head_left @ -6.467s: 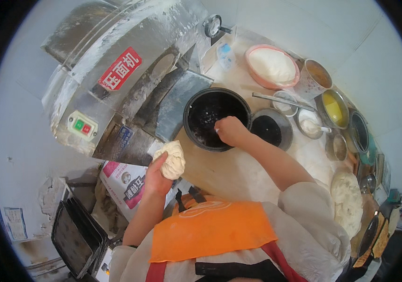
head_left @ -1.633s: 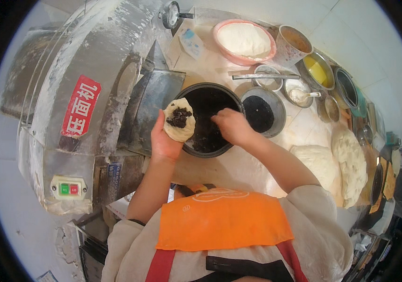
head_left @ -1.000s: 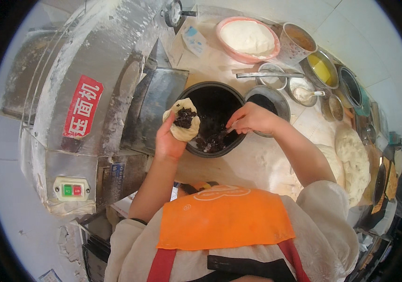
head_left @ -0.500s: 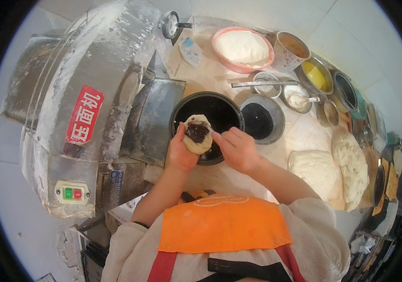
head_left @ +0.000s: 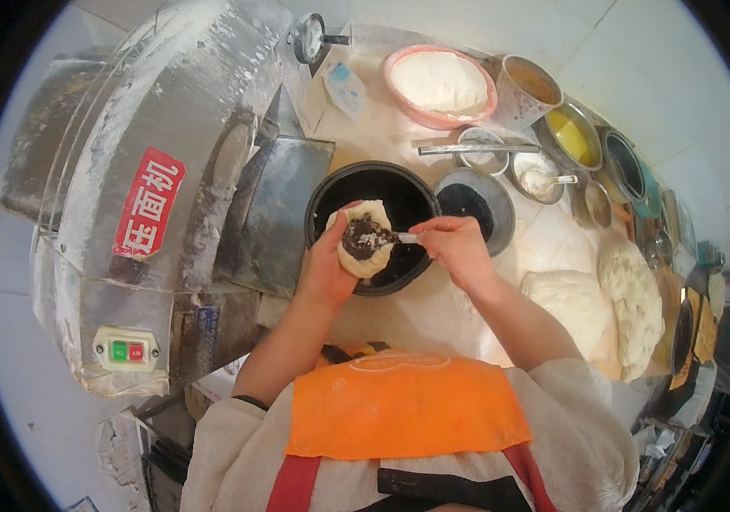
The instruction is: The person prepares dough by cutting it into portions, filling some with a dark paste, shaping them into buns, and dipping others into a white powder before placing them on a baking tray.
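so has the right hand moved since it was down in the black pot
Yes: the right hand has come out of the black pot toward the person, to the dough over the pot's near rim.

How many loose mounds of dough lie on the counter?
2: a rounded dough mound beside the right forearm, and a rougher dough mound just right of it. More may be hidden at the rim.

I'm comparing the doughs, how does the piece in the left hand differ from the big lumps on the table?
The dough piece is small, cupped in the left hand and topped with dark filling; the dough lumps are far larger, plain white, and lie untouched on the table. Both are pale dough.
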`<state>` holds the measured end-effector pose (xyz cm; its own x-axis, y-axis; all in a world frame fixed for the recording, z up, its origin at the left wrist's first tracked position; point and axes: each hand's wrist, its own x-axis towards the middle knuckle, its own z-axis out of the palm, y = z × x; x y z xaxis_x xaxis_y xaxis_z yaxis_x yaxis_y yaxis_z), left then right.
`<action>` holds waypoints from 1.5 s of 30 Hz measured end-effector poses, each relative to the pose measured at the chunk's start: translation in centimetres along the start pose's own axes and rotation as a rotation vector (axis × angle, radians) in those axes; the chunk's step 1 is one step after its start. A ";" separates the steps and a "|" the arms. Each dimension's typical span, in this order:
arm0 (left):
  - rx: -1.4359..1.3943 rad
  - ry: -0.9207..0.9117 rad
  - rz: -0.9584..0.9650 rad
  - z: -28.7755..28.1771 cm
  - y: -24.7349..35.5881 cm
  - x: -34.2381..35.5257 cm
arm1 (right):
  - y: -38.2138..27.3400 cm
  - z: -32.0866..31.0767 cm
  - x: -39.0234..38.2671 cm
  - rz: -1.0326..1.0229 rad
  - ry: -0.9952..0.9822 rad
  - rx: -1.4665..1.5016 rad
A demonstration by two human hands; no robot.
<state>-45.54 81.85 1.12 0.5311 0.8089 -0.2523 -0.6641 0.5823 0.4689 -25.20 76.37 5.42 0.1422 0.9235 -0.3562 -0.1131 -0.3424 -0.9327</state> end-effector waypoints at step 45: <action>-0.152 0.035 -0.024 0.4 0.2 -0.7 | -0.4 1.3 -1.7 -0.113 0.065 0.042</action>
<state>-45.81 81.37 1.67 0.5307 0.7954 -0.2927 -0.7249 0.6049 0.3295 -26.65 75.11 6.45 0.2198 0.9421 -0.2534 -0.1334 -0.2283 -0.9644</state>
